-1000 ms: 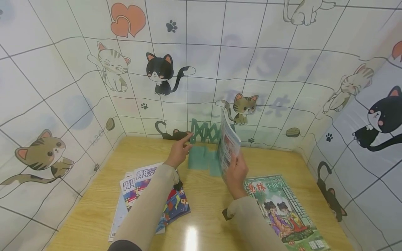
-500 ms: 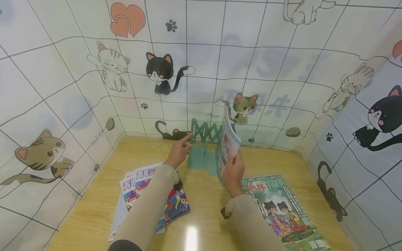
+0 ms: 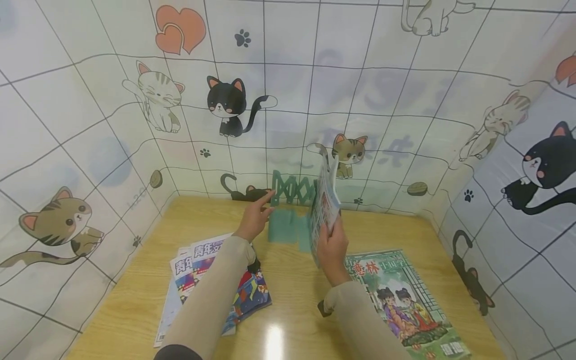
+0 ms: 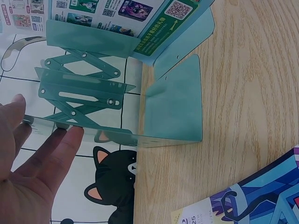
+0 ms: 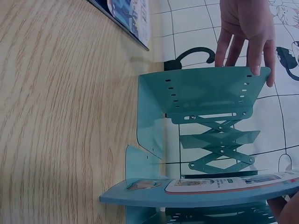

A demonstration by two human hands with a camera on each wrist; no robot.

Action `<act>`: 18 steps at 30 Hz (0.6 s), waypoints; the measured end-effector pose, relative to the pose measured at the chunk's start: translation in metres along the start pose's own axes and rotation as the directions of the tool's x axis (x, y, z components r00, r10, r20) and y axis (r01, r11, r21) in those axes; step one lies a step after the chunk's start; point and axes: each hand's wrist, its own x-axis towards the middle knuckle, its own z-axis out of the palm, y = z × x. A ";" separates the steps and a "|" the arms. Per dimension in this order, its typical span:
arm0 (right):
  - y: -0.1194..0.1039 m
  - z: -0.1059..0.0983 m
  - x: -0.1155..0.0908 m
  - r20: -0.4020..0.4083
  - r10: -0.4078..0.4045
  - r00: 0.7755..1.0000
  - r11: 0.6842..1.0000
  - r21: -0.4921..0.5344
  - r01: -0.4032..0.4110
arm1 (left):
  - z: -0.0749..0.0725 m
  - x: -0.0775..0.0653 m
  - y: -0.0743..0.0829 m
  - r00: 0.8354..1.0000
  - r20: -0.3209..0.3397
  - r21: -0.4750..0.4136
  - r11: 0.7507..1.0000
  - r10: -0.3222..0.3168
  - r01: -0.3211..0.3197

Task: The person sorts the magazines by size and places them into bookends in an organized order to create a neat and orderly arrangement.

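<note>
A green metal expandable book rack (image 3: 282,225) with crisscross scissor links stands against the back wall. At its left end plate (image 5: 205,88), my left hand (image 3: 253,218) pinches the upper edge between thumb and fingers. A magazine (image 3: 325,207) stands upright at the rack's right part, its printed face toward the left. My right hand (image 3: 332,247) grips the magazine's near edge, thumb on the left face. In the left wrist view the magazine's lower corner (image 4: 152,51) is by the rack's base plate (image 4: 173,102). The rack's right end is mostly hidden behind the magazine.
Several overlapping magazines (image 3: 209,250) lie on the wooden table (image 3: 288,295) at the left, partly under my left forearm. A green-covered magazine (image 3: 416,310) lies flat at the right. A cat-patterned wall covering (image 3: 292,90) encloses the back and sides.
My right hand has shifted slightly left with the upright magazine, whose pages now part a little at the top. The left hand holds its place on the rack.
</note>
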 end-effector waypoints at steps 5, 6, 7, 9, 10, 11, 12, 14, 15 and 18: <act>0.001 0.001 -0.001 0.019 -0.036 0.999 0.999 -0.016 0.037 | -0.001 0.000 0.000 1.000 -0.001 0.007 1.000 -0.004 0.004; 0.000 0.001 -0.001 0.023 -0.046 0.999 0.999 -0.012 0.047 | -0.001 0.000 0.000 1.000 -0.002 0.006 1.000 -0.004 0.004; 0.000 0.001 0.000 0.026 -0.056 0.998 0.998 -0.008 0.056 | -0.001 0.000 0.000 1.000 -0.003 0.007 1.000 -0.006 0.006; 0.000 0.001 0.000 0.028 -0.070 0.997 0.997 -0.009 0.070 | -0.001 0.000 0.000 1.000 -0.003 0.008 1.000 -0.005 0.005; -0.001 0.002 0.000 0.031 -0.073 0.997 0.997 -0.013 0.073 | -0.001 0.000 0.000 1.000 -0.003 0.008 1.000 -0.004 0.004; -0.001 0.002 0.000 0.035 -0.075 0.997 0.997 -0.016 0.075 | -0.001 0.000 -0.001 1.000 -0.002 0.009 1.000 -0.002 0.003; -0.001 0.002 0.000 0.038 -0.079 0.996 0.997 -0.023 0.079 | -0.001 0.001 -0.001 1.000 -0.002 0.009 1.000 -0.001 0.001; -0.003 0.003 0.000 0.048 -0.080 0.996 0.996 -0.036 0.082 | -0.001 0.001 -0.002 1.000 -0.001 0.008 1.000 0.001 -0.001; -0.003 0.003 0.001 0.052 -0.082 0.995 0.996 -0.042 0.084 | 0.000 0.001 -0.002 1.000 -0.001 0.007 1.000 0.000 0.000; -0.005 0.003 0.002 0.054 -0.103 0.993 0.993 -0.058 0.106 | 0.000 0.001 -0.001 1.000 -0.003 0.001 1.000 -0.001 0.001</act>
